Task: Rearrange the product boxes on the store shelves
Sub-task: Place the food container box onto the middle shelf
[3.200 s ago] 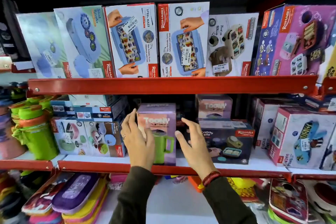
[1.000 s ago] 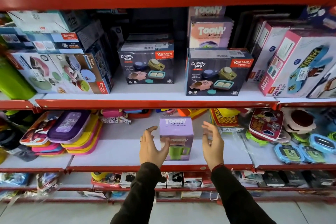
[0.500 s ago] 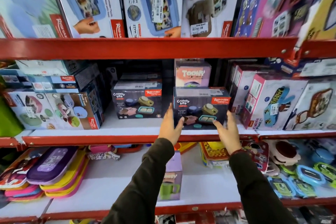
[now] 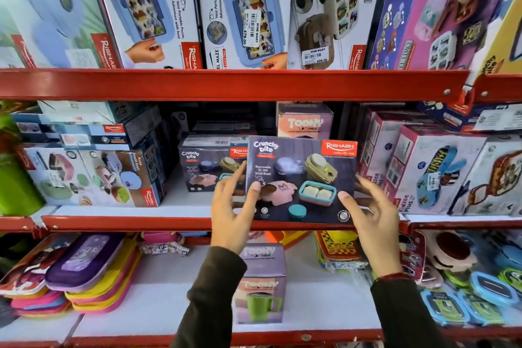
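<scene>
A dark Crunchy Bite box [image 4: 300, 178] is held out in front of the middle shelf [image 4: 141, 222], its front face toward me. My left hand [image 4: 233, 212] grips its left edge and my right hand [image 4: 372, 215] grips its right edge. A second Crunchy Bite box [image 4: 207, 167] stands on the middle shelf just behind and to the left. A lilac Toony tumbler box [image 4: 262, 282] stands upright on the lower shelf under my left forearm. Another Toony box [image 4: 303, 121] sits deep on the middle shelf.
Stacked lunch-box cartons [image 4: 93, 172] fill the middle shelf's left; Kidzee Plus boxes [image 4: 432, 172] fill its right. Large Rishabh boxes [image 4: 245, 8] line the top shelf. Flat coloured lunch boxes [image 4: 84, 271] and small containers [image 4: 463, 299] lie on the lower shelf.
Both hands left the Toony box on the lower shelf, rose to the middle shelf, took hold of the right Crunchy Bite box and pulled it forward off its spot.
</scene>
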### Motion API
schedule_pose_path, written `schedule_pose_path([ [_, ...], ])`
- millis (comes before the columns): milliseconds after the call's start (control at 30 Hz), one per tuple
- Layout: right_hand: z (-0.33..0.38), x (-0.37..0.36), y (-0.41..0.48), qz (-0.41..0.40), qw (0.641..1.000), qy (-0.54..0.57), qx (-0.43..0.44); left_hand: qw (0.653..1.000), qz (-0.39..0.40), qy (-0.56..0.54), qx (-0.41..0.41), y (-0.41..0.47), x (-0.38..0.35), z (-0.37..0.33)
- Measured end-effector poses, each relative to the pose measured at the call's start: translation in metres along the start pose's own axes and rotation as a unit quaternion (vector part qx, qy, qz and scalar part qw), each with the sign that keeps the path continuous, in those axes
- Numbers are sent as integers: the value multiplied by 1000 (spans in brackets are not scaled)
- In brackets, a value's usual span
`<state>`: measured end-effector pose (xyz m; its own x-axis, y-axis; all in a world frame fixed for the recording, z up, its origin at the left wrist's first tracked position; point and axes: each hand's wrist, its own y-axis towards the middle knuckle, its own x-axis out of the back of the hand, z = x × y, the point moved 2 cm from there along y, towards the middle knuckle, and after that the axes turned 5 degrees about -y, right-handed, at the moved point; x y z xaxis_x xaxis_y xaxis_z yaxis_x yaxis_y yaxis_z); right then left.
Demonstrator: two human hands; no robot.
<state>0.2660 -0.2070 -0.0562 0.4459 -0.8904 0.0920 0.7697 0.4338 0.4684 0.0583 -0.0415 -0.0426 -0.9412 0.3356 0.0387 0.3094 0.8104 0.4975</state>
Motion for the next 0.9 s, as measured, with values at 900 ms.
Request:
schedule_pose_path([
  [900, 23, -120, -22, 105, 991, -74, 31, 993, -17, 104, 59, 23, 105, 35],
])
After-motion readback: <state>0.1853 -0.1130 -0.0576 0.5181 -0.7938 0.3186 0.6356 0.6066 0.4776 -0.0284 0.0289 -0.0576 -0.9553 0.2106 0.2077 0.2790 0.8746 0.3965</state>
